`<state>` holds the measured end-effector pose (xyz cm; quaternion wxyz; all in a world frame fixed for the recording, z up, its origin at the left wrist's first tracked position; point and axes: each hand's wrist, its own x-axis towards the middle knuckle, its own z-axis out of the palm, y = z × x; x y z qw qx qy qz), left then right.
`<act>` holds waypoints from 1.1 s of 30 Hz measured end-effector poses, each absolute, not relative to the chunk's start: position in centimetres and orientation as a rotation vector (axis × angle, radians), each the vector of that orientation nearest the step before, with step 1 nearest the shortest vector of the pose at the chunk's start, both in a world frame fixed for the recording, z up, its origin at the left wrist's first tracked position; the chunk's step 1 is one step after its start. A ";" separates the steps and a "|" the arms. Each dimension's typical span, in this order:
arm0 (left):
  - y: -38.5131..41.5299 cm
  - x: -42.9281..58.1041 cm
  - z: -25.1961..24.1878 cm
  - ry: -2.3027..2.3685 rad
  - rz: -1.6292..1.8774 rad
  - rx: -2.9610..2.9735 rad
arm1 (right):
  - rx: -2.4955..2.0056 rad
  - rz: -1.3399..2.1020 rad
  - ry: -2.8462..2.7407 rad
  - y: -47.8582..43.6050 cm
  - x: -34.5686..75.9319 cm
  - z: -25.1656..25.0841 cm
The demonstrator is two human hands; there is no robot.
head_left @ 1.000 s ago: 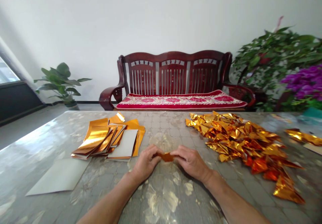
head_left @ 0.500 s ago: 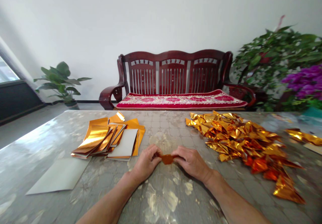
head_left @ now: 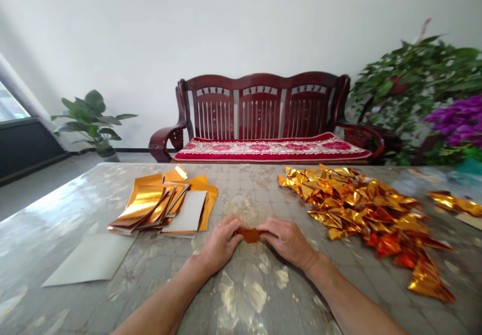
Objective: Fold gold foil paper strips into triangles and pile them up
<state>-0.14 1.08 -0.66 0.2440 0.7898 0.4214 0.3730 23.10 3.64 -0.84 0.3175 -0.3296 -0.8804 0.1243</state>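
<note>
Orange-gold folded foil piece (head_left: 249, 235) is held between the person's two hands, low over the middle of the table (head_left: 244, 295). It is small and narrow, and from this view I cannot tell if it touches the table top. The left hand (head_left: 222, 242) is half closed, and it pinches the left end of the piece. The right hand (head_left: 288, 242) is also partly closed, with its fingers (head_left: 271, 226) lying more flat, and it has hold of the right end. The two hands are almost meeting, so only a short part of the foil shows between them.

To the left of the hands lies a loose stack of rectangular copper-gold foil sheets (head_left: 161, 205), overlapping each other, and a white-backed sheet (head_left: 186, 214) lies on its right side. Just beside this stack, nearer to the person, a pale grey sheet (head_left: 90, 258) lies flat on the table. To the right of the hands is a large heap of folded gold foil triangles (head_left: 357, 204), and farther right, a smaller strip of gold foil (head_left: 454, 203) lies at the table's side.

Behind the table stands a dark red wooden bench (head_left: 259, 109) with a red and white cushion (head_left: 269, 150). A green potted plant (head_left: 92, 119) stands to its left, and a leafy plant (head_left: 406, 89) with purple flowers (head_left: 457, 124) stands to its right.
</note>
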 end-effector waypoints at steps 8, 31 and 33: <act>1.0 -0.1 -0.6 1.150 1.026 2.193 | -0.845 0.329 -2.301 3.5 23.0 -0.8; 1.3 -0.1 -1.6 1.246 0.987 2.204 | -0.738 0.116 -2.459 3.5 23.5 -0.3; 1.3 -0.2 -1.7 1.307 0.988 2.207 | -0.699 0.056 -2.472 3.6 23.6 -0.2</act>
